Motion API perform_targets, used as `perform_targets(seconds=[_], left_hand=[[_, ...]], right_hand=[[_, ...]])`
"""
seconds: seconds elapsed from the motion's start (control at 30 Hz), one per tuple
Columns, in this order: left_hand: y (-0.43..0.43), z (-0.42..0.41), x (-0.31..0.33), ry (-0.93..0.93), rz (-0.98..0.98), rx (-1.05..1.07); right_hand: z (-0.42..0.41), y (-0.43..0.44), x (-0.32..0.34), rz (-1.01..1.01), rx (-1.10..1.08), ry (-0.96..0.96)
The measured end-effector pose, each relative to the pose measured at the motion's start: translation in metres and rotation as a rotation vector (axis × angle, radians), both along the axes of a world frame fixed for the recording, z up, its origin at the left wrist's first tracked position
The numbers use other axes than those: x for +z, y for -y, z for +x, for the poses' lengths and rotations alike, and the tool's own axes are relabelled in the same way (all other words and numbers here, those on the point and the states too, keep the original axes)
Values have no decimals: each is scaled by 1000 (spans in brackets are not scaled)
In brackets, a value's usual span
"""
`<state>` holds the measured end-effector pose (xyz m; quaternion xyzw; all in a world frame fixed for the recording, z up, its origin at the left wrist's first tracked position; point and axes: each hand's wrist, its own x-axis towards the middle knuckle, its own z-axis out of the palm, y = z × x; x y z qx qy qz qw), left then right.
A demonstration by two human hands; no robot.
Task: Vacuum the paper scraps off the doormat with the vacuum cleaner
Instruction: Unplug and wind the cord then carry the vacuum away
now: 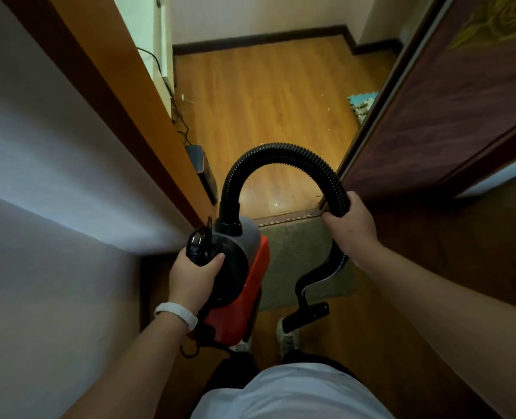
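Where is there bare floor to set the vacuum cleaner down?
The wooden floor past the threshold, between the cables and the foam mat, is open. The doormat strip between vacuum cleaner and hose is narrow; nozzle and shoe crowd its near end.

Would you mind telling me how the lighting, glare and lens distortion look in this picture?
Head view: wide-angle bending makes the door frame and sliding door splay outward; the far wooden floor is bright, with a small glare spot just beyond the threshold; the doormat near the vacuum cleaner sits in dim shadow; overall slightly soft.
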<state>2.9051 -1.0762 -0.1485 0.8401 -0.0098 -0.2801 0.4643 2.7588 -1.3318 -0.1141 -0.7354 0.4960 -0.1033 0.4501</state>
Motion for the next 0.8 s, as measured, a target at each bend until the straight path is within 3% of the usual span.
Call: perform_targets(seconds=[0.3,0.57,0.8], left_hand=[[72,-6,11,5,-27,-378],[155,-54,40,124,-68,-649],[242,-138,62,197,-61,-747]], right_hand=[[-80,8,39,-76,-290,-86],[-170,16,72,-170,-615,32],[-259,51,76,-69,-774,123]])
